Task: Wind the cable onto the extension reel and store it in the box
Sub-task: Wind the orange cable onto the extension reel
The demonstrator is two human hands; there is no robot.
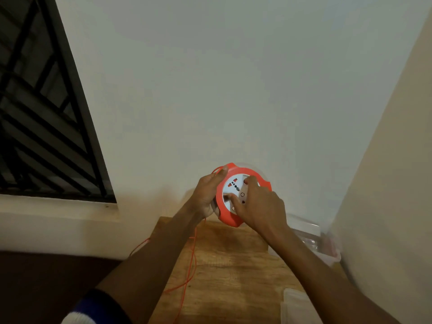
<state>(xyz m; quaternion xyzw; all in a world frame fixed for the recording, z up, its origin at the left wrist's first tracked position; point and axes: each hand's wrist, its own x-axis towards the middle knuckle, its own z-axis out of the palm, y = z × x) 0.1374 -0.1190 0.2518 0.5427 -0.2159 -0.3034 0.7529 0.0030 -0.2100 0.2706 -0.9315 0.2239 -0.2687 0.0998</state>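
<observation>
In the head view, the orange extension reel (242, 195) is held up in the air above the far end of the wooden bench (224, 265), in front of a pale wall. The left hand (207, 195) is wrapped round the reel's left rim, its fingers curled on the edge, while the right hand (259, 206) is laid on the white socket face, its fingers (233, 198) bent and pressed into it as if to turn it. The thin orange cable (190, 265) is seen hanging from the reel's left side, trailing in loose loops down over the bench and off its near edge. Winding is therefore judged to be under way but unfinished, as much cable is left slack. A clear plastic box (311, 235) is seen at the bench's right, near the wall; the reel has not yet been stored in it.
</observation>
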